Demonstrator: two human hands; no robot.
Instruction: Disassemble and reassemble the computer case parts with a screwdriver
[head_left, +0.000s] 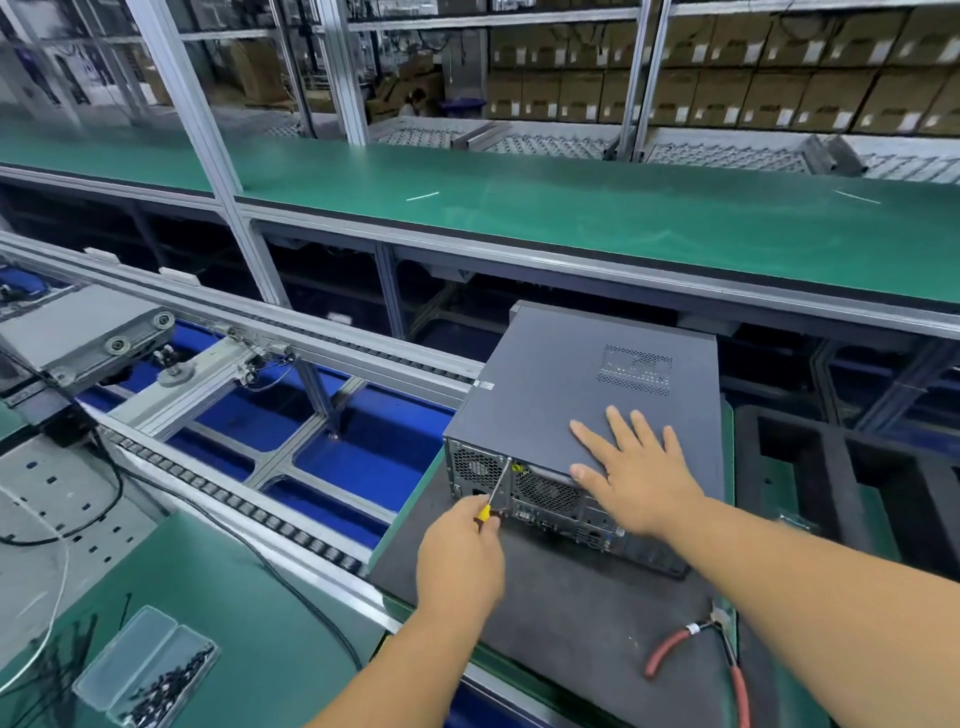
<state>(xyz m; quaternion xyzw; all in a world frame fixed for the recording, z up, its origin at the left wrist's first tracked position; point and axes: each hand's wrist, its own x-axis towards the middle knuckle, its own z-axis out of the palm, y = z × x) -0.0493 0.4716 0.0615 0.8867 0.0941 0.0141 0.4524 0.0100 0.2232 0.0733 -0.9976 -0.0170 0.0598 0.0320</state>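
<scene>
A dark grey computer case (571, 384) lies on its side on a black mat (571, 613), its rear panel with fan grilles facing me. My left hand (460, 551) is closed on a screwdriver (493, 493) with a yellow handle; the thin shaft points up to the top edge of the rear panel, left of the round fan grille. My right hand (636, 475) lies flat, fingers spread, on the case's side panel near the rear edge.
Red-handled pliers (696, 660) lie on the mat at the right. A clear plastic box (143, 670) of dark screws sits at the lower left on the green bench, near black cables. A roller conveyor (249, 499) runs to the left; black foam trays (841, 478) stand to the right.
</scene>
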